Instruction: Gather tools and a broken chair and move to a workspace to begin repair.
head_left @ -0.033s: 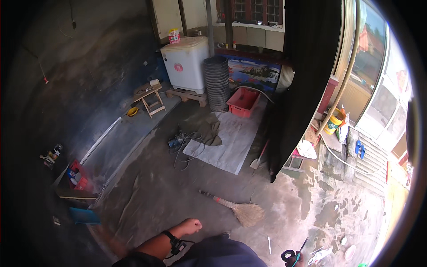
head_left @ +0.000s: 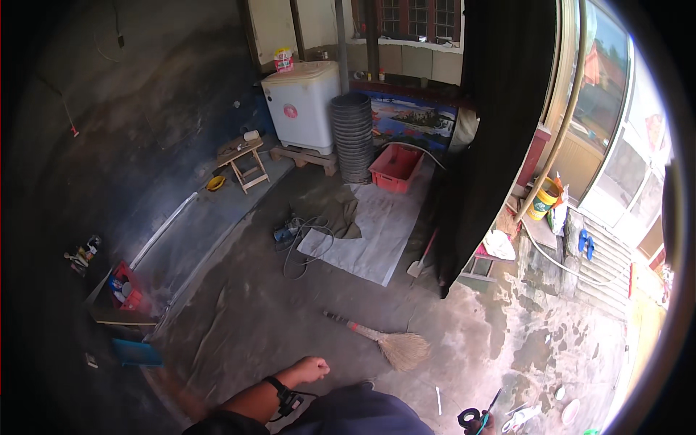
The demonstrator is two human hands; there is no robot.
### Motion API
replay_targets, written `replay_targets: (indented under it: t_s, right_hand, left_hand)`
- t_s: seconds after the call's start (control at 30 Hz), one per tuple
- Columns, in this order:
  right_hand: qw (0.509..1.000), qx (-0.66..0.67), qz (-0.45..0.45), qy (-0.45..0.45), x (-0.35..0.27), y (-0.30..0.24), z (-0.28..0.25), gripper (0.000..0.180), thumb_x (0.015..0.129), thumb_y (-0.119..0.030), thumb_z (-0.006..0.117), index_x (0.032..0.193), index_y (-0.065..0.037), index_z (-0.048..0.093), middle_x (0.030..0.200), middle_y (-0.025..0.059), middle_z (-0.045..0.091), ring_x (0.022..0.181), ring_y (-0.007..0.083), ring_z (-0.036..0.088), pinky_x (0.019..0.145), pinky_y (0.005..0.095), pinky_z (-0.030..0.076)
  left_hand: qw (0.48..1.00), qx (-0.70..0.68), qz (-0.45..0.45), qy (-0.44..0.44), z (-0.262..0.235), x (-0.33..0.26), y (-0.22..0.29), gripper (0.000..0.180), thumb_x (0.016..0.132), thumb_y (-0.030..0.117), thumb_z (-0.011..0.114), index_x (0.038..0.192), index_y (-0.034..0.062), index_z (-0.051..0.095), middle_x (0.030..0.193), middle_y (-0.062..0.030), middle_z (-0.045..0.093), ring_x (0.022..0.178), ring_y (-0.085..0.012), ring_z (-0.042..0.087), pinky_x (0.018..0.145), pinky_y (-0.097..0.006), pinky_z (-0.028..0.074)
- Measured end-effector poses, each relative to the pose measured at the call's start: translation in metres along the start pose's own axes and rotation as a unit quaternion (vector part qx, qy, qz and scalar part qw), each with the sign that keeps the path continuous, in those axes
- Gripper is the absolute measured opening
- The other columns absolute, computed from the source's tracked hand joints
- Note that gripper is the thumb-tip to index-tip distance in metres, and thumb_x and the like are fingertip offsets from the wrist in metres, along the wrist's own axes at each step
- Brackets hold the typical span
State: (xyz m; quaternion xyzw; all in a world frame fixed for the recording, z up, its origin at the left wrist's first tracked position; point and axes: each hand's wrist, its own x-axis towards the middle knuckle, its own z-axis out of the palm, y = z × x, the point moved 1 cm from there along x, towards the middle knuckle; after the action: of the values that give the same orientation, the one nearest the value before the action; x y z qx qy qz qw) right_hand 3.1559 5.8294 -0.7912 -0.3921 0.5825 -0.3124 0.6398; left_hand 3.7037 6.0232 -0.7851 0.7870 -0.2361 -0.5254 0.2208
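Note:
My left hand (head_left: 313,369) is closed in a loose fist over the floor, and nothing shows in it. A black strap with a small device (head_left: 288,399) sits round that wrist. At the lower edge my right hand (head_left: 489,426), partly cut off, is closed on a roll of black tape (head_left: 468,417). A thin, dark pointed tool (head_left: 495,399) and something teal stick out from the same hand; their exact kind is unclear. Ahead of my left hand a straw broom (head_left: 401,349) lies on the concrete. A thin white strip (head_left: 438,400) lies between the broom and my right hand.
A corded power tool (head_left: 286,232) lies beside a white sheet (head_left: 373,243). Behind are a red crate (head_left: 397,168), stacked black buckets (head_left: 351,138) and a white washing machine (head_left: 303,105). A dark curtain (head_left: 500,145) hangs right; a small stool (head_left: 243,159) stands left.

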Motion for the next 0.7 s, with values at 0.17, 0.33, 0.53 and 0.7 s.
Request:
replay_targets:
  t_s: [0.17,0.33,0.53,0.7]
  right_hand:
    - [1.000,0.021,-0.019,-0.001,0.000,0.002,0.002,0.045,0.091,-0.012,0.061,0.131,-0.006,0.042,0.078,0.0036,0.058,0.058,0.0094,0.052,0.046,0.0218,0.041]
    - [0.999,0.014,-0.031,-0.035,0.011,-0.014,0.008,0.046,0.092,-0.012,0.061,0.132,-0.006,0.041,0.078,0.0039,0.058,0.058,0.0096,0.052,0.046,0.0219,0.041]
    - [0.992,-0.038,-0.015,-0.123,0.039,-0.049,0.036,0.046,0.092,-0.013,0.062,0.132,-0.006,0.040,0.078,0.0041,0.058,0.059,0.0098,0.053,0.046,0.0220,0.041]
    - [0.981,-0.097,0.021,-0.167,0.050,-0.078,0.071,0.047,0.092,-0.013,0.061,0.133,-0.006,0.038,0.079,0.0050,0.059,0.060,0.0105,0.054,0.047,0.0225,0.042]
  left_hand:
    - [0.999,-0.017,0.033,-0.005,-0.003,0.018,-0.006,0.035,0.095,0.037,0.054,0.096,0.0043,0.067,0.083,-0.0055,0.069,0.069,-0.0134,0.062,0.068,-0.029,0.050]
    - [0.999,0.011,0.033,0.003,-0.013,0.003,0.019,0.043,0.097,0.042,0.048,0.095,0.0035,0.067,0.080,-0.0051,0.068,0.068,-0.0163,0.063,0.070,-0.031,0.050]
    - [0.998,0.016,0.037,0.051,-0.021,-0.012,0.001,0.048,0.097,0.043,0.044,0.089,0.0008,0.065,0.077,-0.0076,0.069,0.069,-0.0205,0.065,0.069,-0.035,0.051]
    - [0.994,-0.029,0.029,0.105,-0.022,-0.031,-0.032,0.038,0.093,0.031,0.047,0.084,-0.0010,0.065,0.076,-0.0164,0.068,0.073,-0.0289,0.067,0.069,-0.042,0.050]
